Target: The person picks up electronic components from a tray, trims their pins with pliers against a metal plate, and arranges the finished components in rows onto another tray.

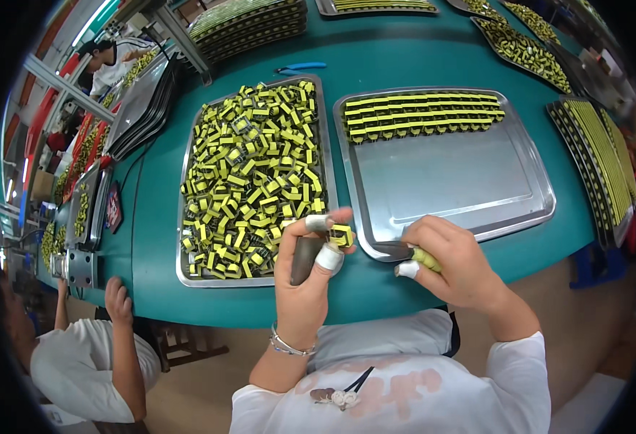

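Observation:
My left hand (302,278), white tape on its thumb and a finger, pinches a small yellow-and-black transformer (341,235) near the front right corner of the full tray. Against its palm lies something dark (304,260) that I cannot make out. Closed around the yellow-wrapped handle of a dark-bladed hand tool (391,251) is my right hand (454,262), also with white tape on a finger. The blade points left toward the transformer, apart from it; its exact kind is unclear. A metal tray (181,249) heaped with loose transformers lies beyond my left hand.
A second metal tray (448,181) on the right holds several neat rows of transformers along its far side. Blue-handled pliers (300,67) lie behind the trays on the green table (347,307). Stacked filled trays (596,163) stand at right. Another person (90,362) sits at left.

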